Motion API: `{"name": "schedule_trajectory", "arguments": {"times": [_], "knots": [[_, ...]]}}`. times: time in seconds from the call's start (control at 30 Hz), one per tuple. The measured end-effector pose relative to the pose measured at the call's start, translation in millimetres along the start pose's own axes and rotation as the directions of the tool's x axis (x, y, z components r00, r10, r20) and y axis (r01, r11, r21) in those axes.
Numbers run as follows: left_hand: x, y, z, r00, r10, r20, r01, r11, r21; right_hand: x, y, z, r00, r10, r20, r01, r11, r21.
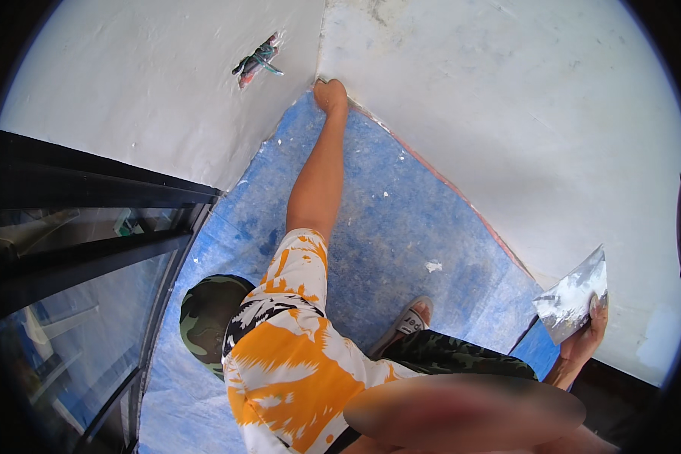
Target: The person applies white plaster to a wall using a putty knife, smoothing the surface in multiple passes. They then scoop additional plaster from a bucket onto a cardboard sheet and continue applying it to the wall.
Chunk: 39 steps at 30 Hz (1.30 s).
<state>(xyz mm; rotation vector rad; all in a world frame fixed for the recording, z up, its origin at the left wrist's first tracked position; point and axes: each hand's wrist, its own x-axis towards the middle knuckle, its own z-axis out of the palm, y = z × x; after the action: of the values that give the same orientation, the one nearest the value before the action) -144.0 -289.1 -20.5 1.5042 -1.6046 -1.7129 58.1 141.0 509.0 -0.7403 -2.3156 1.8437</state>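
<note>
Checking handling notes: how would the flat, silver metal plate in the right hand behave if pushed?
The silver plate is probably stiff, its edges looking straight; it is likely light, as the right hand alone holds it at one side.

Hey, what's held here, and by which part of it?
The right hand holds a flat metal plate by its lower right edge. Whether the left hand, at the wall corner, holds anything cannot be told.

One wide fisheye looks steeply down from the head onto blue floor sheeting (382, 219)
</note>
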Motion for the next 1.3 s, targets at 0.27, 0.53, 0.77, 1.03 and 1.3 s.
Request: {"name": "schedule_trajectory", "arguments": {"times": [0.27,0.53,0.77,1.03,1.3], "knots": [[-37.5,31.3,-19.1,0.997,0.027,-0.067,-0.037,0.989,-0.146,-5.9,2.6,-1.9,0.999,-0.023,-0.026,0.023,1.000,0.010],[-13.5,17.0,-15.3,0.996,-0.012,0.091,0.033,0.971,-0.236,-17.8,-7.0,-8.0,0.999,-0.013,0.052,0.010,0.999,0.053],[-97.2,246.8,-34.6,0.941,0.253,0.227,-0.200,0.952,-0.234,-19.2,-24.3,-7.3,0.995,0.086,0.056,-0.092,0.988,0.122],[-382.2,280.0,-128.6,0.633,0.709,0.310,0.131,0.296,-0.946,22.9,-26.1,45.2,0.791,0.411,0.453,-0.564,0.777,0.279],[-455.5,270.4,-160.4,-0.246,0.878,0.411,-0.713,0.123,-0.690,22.0,-45.7,-6.4,0.779,0.179,0.600,-0.533,0.693,0.485]]}}
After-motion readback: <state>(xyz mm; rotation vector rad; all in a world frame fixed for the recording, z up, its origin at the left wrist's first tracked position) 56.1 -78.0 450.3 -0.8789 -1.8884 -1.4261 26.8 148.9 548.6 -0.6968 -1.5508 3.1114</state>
